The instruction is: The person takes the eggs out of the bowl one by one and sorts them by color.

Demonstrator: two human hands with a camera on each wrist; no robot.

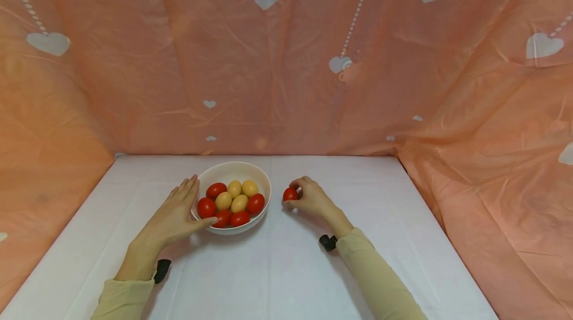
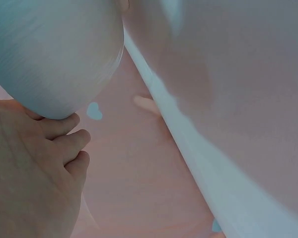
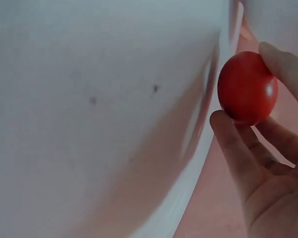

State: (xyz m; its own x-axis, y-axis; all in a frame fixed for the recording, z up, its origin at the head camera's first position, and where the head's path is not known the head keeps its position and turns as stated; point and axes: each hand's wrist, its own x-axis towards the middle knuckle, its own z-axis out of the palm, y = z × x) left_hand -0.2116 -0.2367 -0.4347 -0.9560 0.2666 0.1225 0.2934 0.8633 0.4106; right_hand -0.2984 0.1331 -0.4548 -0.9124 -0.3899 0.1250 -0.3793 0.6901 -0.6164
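Head view: right hand [image 1: 317,204] pinches a red egg-shaped piece [image 1: 290,194], just right of the white bowl [image 1: 221,172]; left hand [image 1: 172,216], fingers extended, touches the bowl's left side

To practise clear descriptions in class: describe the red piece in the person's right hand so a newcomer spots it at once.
On the white-covered table, find the white bowl of red and yellow egg-shaped pieces. Right of it, the right hand pinches a smooth red piece, the only one seen outside the bowl.
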